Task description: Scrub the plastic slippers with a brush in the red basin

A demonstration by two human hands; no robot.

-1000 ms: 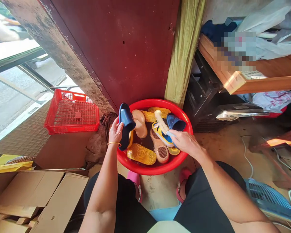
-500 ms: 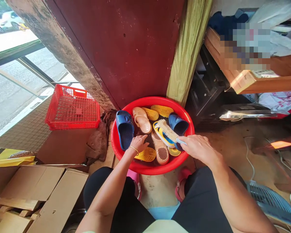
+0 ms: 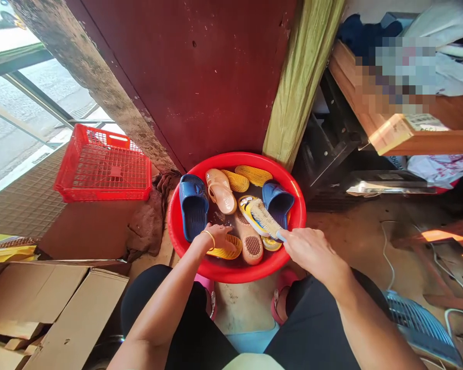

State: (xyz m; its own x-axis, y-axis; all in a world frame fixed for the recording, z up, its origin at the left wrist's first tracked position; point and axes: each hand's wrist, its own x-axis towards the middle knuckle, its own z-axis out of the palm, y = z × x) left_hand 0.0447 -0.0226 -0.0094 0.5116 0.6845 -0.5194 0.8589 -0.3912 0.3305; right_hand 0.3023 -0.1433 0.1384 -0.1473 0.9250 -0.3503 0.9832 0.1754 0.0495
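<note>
A red basin [image 3: 301,205] holds dark water and several sandals. My right hand [image 3: 308,249] is closed round the handle of a bristled brush [image 3: 265,217], whose head lies over a yellow, white and blue slipper [image 3: 246,206]. At the basin's near left, my left hand [image 3: 218,237] has its fingers apart, just above a yellow slipper [image 3: 231,248], and holds nothing. Blue slippers sit at the left [image 3: 195,208] and right [image 3: 278,199] of the basin. A tan sandal [image 3: 223,194] lies at the back, and another [image 3: 251,245] rests sole up near the front.
Left of the basin are a red plastic crate [image 3: 111,167], a brown cloth [image 3: 148,223] and cardboard boxes [image 3: 81,308]. A maroon door [image 3: 185,77] stands behind. At the right are a wooden shelf [image 3: 428,141] and a fan [image 3: 420,321].
The view has shifted slightly. My left hand has lowered toward the near yellow slipper and its fingers are spread. The brush has swung to lie more along the yellow, white and blue slipper.
</note>
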